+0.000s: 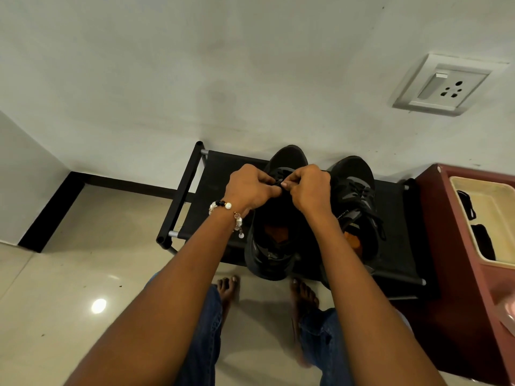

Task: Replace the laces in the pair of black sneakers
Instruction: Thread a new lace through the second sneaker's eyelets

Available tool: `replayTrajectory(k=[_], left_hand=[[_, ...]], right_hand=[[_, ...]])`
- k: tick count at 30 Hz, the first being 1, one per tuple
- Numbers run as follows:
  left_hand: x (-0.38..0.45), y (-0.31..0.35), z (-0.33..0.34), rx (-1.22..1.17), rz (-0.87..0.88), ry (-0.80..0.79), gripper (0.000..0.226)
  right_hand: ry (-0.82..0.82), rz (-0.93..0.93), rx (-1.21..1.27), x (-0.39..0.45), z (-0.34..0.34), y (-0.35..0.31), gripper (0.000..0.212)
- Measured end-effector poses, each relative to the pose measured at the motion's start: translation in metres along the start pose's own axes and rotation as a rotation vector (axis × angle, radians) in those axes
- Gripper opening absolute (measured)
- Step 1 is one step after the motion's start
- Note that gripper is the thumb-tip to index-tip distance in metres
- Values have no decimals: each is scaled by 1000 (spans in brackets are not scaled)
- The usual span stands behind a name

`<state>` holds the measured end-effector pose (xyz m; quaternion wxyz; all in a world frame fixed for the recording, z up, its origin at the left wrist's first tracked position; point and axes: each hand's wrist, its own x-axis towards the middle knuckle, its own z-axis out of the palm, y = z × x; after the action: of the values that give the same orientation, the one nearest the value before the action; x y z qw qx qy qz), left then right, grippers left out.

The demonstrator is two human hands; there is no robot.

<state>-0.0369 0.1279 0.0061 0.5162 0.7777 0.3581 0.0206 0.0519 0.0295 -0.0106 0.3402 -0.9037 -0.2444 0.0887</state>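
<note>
Two black sneakers stand side by side on a low black shoe rack, toes toward the wall. The left sneaker has an orange insole showing. The right sneaker is laced with a black lace and has grey side panels. My left hand, with a bead bracelet at the wrist, and my right hand meet over the left sneaker's lacing area. Both pinch a black lace between fingertips. The eyelets under my hands are hidden.
A dark red cabinet stands right of the rack, carrying a cream tray with dark items inside. A wall socket sits on the white wall behind. My bare feet rest on the glossy tile floor in front.
</note>
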Motion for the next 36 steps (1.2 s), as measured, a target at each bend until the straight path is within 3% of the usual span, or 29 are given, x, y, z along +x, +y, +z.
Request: replayTrajectory(k=[9,13,16,20,25,31,36], left_hand=[[3,-2,-1,-71,-36,-16,26],[3,-2,-6,-104,-44,-102,32],[4,-2,-10,-146,-78,-156,22],[8,-4,-6,-140,-92,-72,16],[11,-7,1,-84,-63,35,16],[13,-10,5,-68,-27,93,13],[16,-10,7,-32,-1,128,14]], right_hand=[[3,84,55,0,9,0,8],[-37,171,219,0,6,4,9],[-98,170,274,0,-1,6,11],[-170,135,202,-1,-1,6,14],[25,169,154,-5,19,3,10],[51,340,236,-6,18,2,9],[55,381,471,-3,22,9,28]])
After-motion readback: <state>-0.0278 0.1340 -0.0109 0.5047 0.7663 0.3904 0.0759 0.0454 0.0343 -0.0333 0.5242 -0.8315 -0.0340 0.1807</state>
